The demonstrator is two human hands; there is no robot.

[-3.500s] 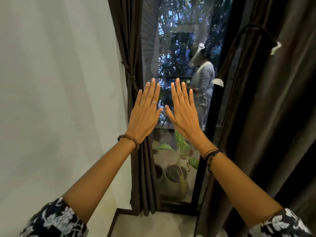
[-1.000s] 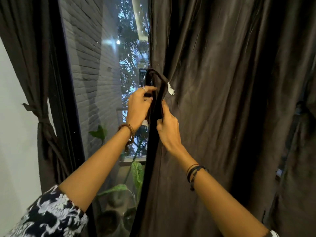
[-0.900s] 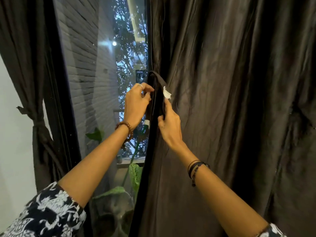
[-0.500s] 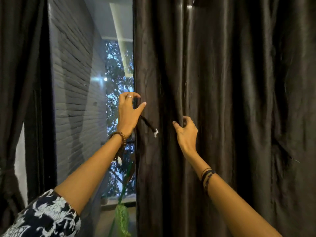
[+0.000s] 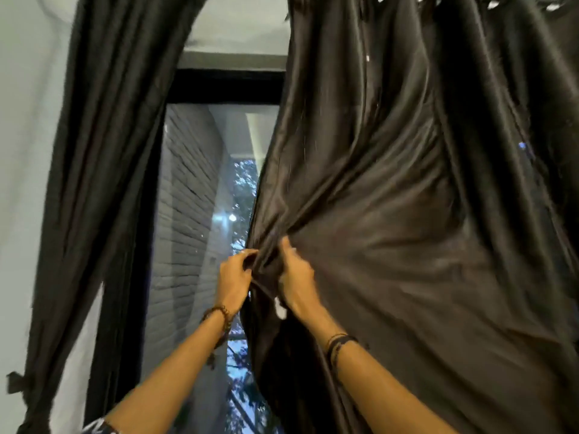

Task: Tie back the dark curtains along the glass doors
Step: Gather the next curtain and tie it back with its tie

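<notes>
- Hands up at the curtain edge — the left hand (image 5: 234,278) and the right hand (image 5: 296,281) sit close together on the big dark curtain (image 5: 407,230) at the right of the glass door (image 5: 200,233).
- Left hand: fingers curled round the bunched leading edge of the fabric, thumb on top, gripping it.
- Right hand: fingers tucked into the same gather just beside the left, pinching the cloth; folds fan out up and to the right from that spot.
- Thin dark tie-back strap (image 5: 261,288) runs between the two hands, with a small white tag (image 5: 279,310) hanging below the right hand.
- Over on the left, a second dark curtain (image 5: 94,183) hangs against the white wall (image 5: 18,151) — it is gathered low down by a knotted tie (image 5: 15,382).
- Through the glass: a grey brick wall (image 5: 185,214) and foliage.
- Beaded bracelet (image 5: 219,311) on the left wrist, dark bands (image 5: 340,343) on the right.
</notes>
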